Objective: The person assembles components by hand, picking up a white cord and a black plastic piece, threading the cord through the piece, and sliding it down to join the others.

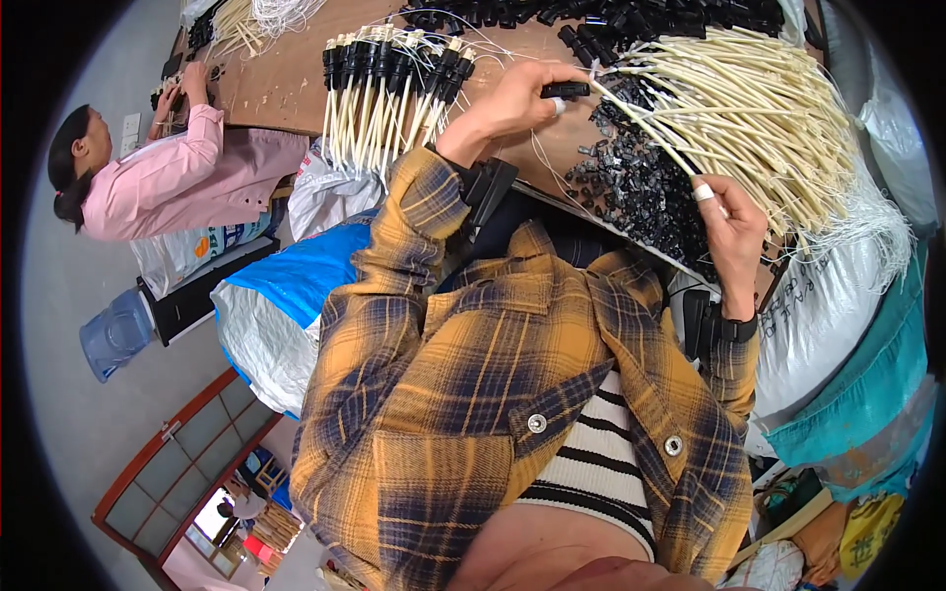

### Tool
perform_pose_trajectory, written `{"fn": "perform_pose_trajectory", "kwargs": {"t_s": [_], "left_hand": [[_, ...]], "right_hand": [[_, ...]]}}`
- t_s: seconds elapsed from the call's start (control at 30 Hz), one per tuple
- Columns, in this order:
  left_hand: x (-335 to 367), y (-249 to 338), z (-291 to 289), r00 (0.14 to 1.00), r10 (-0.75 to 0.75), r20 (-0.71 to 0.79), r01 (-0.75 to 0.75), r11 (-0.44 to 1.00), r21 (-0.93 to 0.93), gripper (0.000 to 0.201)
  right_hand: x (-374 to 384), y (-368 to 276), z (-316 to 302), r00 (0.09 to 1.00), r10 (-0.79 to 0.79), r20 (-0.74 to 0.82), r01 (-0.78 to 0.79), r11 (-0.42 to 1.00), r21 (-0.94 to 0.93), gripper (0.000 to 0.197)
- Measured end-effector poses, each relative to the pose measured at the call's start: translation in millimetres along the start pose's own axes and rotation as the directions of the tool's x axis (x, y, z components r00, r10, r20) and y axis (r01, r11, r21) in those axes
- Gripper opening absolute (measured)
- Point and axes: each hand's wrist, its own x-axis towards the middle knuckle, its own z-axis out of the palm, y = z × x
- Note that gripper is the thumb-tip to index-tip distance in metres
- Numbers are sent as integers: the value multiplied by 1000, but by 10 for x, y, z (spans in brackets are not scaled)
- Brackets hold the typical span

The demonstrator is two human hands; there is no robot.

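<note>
My left hand (516, 100) is closed on a black plastic connector housing (566, 90), above the near part of the table. A white covering wraps one of its fingertips. Between my hands slants a cream-sleeved cable (646, 128), its upper end close to my left fingertips. The lower end is pinched in my right hand (733, 234), where the thumb also has a white wrapping. Beneath the cable lies a heap of small black plastic parts (631, 202). A large pile of similar cream-sleeved cables (759, 123) rests just beyond my right hand.
At the left of the brown table (281, 94) stands a bunch of cables with black housings (379, 84). More black housings (680, 18) line the far edge. A person in a pink shirt (163, 187) works at far left. Sacks (828, 315) flank my right side; a blue bag (296, 281) sits left.
</note>
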Motion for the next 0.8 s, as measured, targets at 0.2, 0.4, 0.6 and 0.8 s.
{"fn": "perform_pose_trajectory", "kwargs": {"t_s": [0.2, 0.4, 0.6, 0.8], "left_hand": [[62, -121, -100, 992, -101, 69, 109, 985, -133, 49], [41, -126, 2, 999, 1, 55, 6, 990, -139, 45], [18, 476, 305, 824, 559, 90, -566, 805, 178, 36], [-95, 107, 255, 991, 54, -121, -15, 954, 300, 4]], "right_hand": [[-8, -4, -2, 991, -107, -82, 107, 994, -7, 11], [-26, -7, 82, 992, -119, 34, 120, 991, -50, 11], [130, -70, 408, 910, -407, 72, 405, 842, -356, 10], [204, -52, 112, 994, 73, 80, -108, 618, 779, 27]]}}
